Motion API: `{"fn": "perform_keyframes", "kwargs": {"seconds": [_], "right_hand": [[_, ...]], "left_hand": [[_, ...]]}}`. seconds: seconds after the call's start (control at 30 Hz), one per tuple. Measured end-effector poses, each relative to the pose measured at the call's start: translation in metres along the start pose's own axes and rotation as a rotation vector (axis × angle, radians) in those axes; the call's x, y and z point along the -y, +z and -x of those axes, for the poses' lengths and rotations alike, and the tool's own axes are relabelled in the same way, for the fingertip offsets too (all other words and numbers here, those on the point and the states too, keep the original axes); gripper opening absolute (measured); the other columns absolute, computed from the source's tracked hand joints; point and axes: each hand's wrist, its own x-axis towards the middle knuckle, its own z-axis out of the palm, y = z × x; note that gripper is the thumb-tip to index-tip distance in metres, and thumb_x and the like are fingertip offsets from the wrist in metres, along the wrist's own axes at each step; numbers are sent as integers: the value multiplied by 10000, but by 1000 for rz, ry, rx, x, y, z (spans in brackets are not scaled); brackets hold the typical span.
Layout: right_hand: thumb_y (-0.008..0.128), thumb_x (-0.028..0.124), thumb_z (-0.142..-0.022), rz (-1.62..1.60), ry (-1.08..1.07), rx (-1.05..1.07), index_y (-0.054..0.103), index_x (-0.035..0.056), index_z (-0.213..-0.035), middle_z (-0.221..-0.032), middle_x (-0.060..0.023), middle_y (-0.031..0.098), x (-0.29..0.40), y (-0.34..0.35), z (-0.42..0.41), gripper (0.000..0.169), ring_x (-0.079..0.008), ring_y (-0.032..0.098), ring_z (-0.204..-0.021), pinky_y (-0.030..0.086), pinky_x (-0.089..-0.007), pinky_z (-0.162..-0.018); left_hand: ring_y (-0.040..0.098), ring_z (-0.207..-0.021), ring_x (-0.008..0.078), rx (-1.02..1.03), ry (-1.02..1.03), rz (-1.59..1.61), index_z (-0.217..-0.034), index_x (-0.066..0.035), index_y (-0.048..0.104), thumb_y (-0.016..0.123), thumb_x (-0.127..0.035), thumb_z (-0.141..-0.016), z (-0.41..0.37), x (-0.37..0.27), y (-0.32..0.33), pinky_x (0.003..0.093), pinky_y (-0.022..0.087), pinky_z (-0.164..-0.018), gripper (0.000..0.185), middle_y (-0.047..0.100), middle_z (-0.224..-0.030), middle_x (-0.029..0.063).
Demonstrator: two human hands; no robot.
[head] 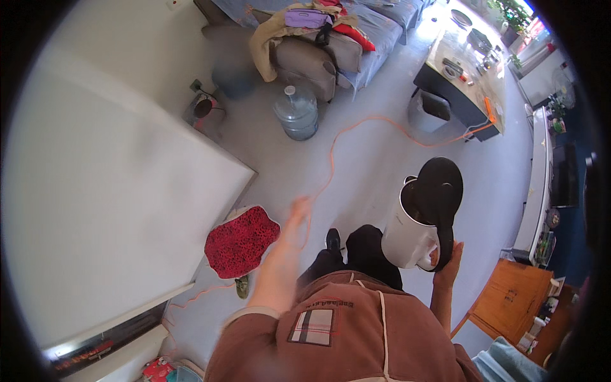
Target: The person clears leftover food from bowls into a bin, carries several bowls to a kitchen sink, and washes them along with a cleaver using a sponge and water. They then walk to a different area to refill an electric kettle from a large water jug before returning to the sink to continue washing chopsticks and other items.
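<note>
My right hand (448, 260) grips the handle of a white electric kettle (405, 238) at the right of my body. The kettle's black lid (440, 186) stands raised, and part of its dark inside shows. My left hand (300, 210) is stretched out ahead of me over the floor, blurred by motion; whether its fingers are apart cannot be told. An orange cord (332, 157) passes close to it in the picture. Left of my forearm is a red, dark-spotted stool or seat cover (242, 242).
A large clear water bottle (297, 114) stands on the floor by a brown sofa (305, 64). A grey waste bin (427, 112) is beside a table (458, 71). A white wall (119, 191) fills the left, and a wooden cabinet (513, 298) stands at lower right.
</note>
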Motion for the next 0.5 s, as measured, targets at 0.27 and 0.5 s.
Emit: {"fn": "perform_keyframes", "kwargs": {"seconds": [0.27,0.5], "right_hand": [[305,523,-917,-57,176,25,547,39,-901,-569,-29,494,-15,93,-192,541,-100,429,-426,321,-221,-404],[345,563,-890,89,236,123,533,37,-796,-588,-35,498,-58,168,-308,566,-95,449,-416,347,-219,-374]], "left_hand": [[507,-1069,351,-3,607,-386,-1141,-67,449,600,-207,-753,-140,-298,35,426,427,-874,439,506,-1160,215],[435,-1095,434,-296,250,-976,-1293,-70,339,618,-144,-733,-343,-267,-78,481,394,-906,630,405,-1236,235]]}}
